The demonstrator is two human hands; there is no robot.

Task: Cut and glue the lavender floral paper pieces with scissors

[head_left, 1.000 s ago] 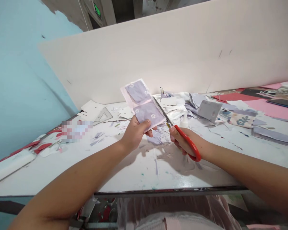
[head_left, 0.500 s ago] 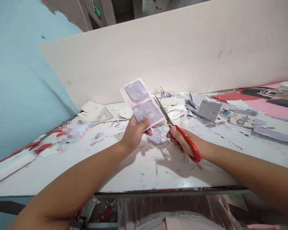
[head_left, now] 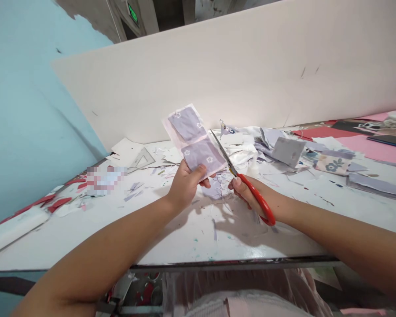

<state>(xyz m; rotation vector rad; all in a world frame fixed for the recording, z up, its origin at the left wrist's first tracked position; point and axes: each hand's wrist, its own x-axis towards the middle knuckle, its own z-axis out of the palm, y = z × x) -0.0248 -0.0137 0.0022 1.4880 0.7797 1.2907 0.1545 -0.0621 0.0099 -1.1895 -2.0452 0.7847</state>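
My left hand (head_left: pixel 188 180) pinches the lower end of a sheet (head_left: pixel 194 140) of pale backing with two purple, flower-printed fabric pieces on it, holding it tilted above the table. Wrapped round the red handles of a pair of scissors (head_left: pixel 260 200) is my right hand (head_left: pixel 247 189). The blades point up and away, alongside the sheet's right edge, and look nearly closed. Whether the blades touch the edge I cannot tell. Under the hands lie thin purple offcuts (head_left: pixel 214 189) on the white tabletop.
Behind the hands is a heap of white and purple scraps (head_left: pixel 247 149). A clear set square (head_left: pixel 143 158) lies at the back left, a white roll (head_left: pixel 16 229) at the far left. Pink sheets (head_left: pixel 372 149) and a dark flat object (head_left: pixel 389 141) lie at the right. A pale panel (head_left: pixel 218 79) borders the back.
The sheet's far end has shifted slightly up and left. The scissor blades have drawn closer together, and the right hand's grip has tightened.
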